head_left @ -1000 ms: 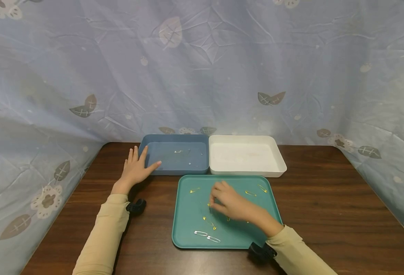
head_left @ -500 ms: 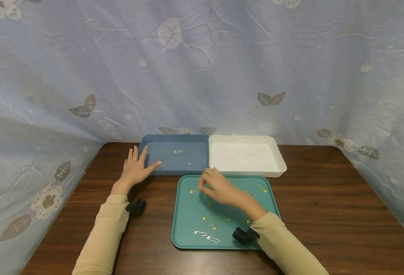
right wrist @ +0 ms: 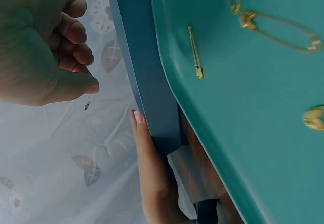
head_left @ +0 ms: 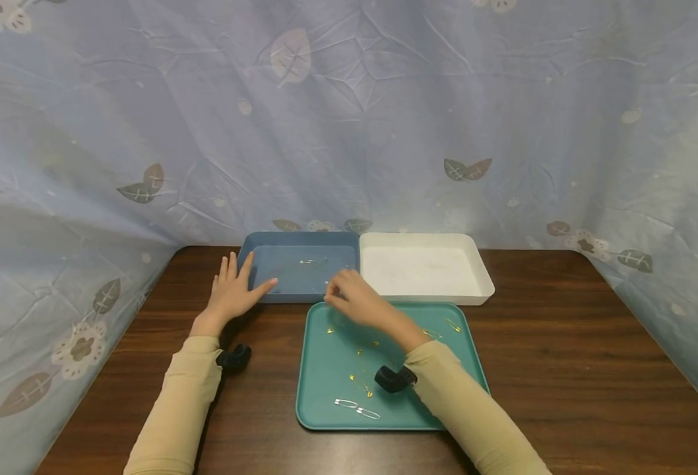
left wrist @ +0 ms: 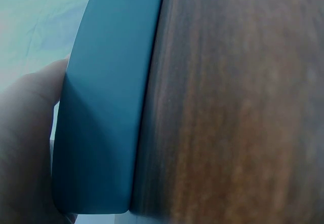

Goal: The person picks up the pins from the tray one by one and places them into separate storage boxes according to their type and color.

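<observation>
One silver safety pin (right wrist: 88, 104), I see, is pinched in the right hand (head_left: 355, 298). The left hand (head_left: 231, 295) lies spread at the left end of the blue tray (head_left: 280, 257).

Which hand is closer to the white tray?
The right hand: it is just off the near left corner of the white tray. The left hand is at the left end of the blue tray.

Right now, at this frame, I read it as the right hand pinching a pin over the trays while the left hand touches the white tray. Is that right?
Not quite: the left hand touches the blue tray, not a white one, as the head view shows. The right hand does pinch a pin.
</observation>
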### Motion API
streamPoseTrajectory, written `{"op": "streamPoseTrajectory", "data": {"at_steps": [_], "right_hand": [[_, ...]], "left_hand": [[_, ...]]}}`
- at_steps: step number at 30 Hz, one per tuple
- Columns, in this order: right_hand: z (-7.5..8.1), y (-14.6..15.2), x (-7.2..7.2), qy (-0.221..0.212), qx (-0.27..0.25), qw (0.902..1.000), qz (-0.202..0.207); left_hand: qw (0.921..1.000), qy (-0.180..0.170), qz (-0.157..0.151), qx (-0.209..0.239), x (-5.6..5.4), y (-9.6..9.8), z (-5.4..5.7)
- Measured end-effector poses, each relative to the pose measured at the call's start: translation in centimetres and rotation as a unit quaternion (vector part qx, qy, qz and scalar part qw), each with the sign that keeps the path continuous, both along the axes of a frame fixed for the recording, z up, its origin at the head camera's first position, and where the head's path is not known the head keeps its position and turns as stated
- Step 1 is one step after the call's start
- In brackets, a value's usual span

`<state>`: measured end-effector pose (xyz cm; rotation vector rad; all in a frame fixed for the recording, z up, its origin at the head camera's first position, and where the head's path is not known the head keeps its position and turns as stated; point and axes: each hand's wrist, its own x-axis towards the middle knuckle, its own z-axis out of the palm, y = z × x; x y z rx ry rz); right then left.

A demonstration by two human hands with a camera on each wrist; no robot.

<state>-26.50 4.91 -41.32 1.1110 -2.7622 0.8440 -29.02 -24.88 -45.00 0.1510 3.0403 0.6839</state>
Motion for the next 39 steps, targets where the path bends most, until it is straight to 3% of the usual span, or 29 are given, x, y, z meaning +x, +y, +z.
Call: {"op": "streamPoseTrajectory", "data": {"at_steps": [10,19,31,39], "right_hand": [[0.3,-2.6,-3.0,-0.038,-0.005,0.9988,-0.031],[0.3,-4.7,-5.5,-0.028,0.014,0.9979,-0.057],[-0.1,-5.8,-6.9,-0.037,0.037,0.9951,-0.084],[-0.7,-6.1,-7.5,-0.051,0.025,0.9923,-0.11]], "left_hand": [[1.0,0.001,0.001,0.001,-0.2,0.0,-0.2],[1.0,0.004,0.002,-0.001,-0.4,0.0,-0.3],[1.0,0.002,-0.001,-0.002,-0.4,-0.1,-0.5],[1.0,0.005,-0.001,-0.002,-0.4,-0.1,-0.5]]}}
